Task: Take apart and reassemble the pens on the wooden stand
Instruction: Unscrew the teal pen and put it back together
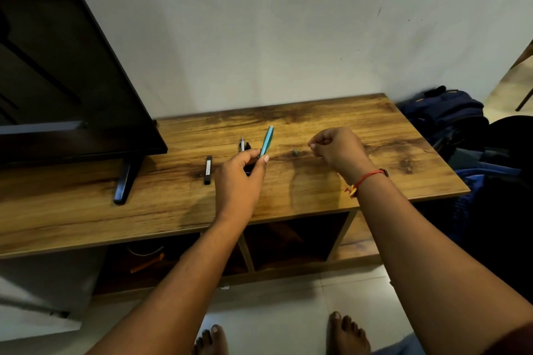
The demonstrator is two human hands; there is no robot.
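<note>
Pale plaster wall stands behind the low wooden stand (375, 153), and a dark television (72, 81) takes the left part of its top.

The left hand (239, 179) grips a teal pen barrel (266, 141) between thumb and curled fingers, lifted above the wood and tilted up and away. The right hand (337, 150) hovers well apart from it. Its fingers are curled in, with the thumb against the forefinger as in a pinch. Whether a small part sits between them I cannot tell.

On the top lie 3 more pieces:
- a black pen piece (208, 169) to the left of the left hand
- a second pen with a pale tip (242, 144) just behind that hand
- a small dark piece (294, 153) between the 2 hands

I judge that the teal pen is now taken apart and the work is at the turning point between pulling out and putting back. The next move probably asks the 2 hands to come together. A thin part must meet the open end of the barrel in a straight line, with a light grip. The small dark piece can roll, so it needs care.

Under the top are 2 open compartments. The left compartment (115, 262) holds an orange object (147, 263) and a pale cable loop (144, 252). The right compartment (302, 239) is too dark to tell.
</note>
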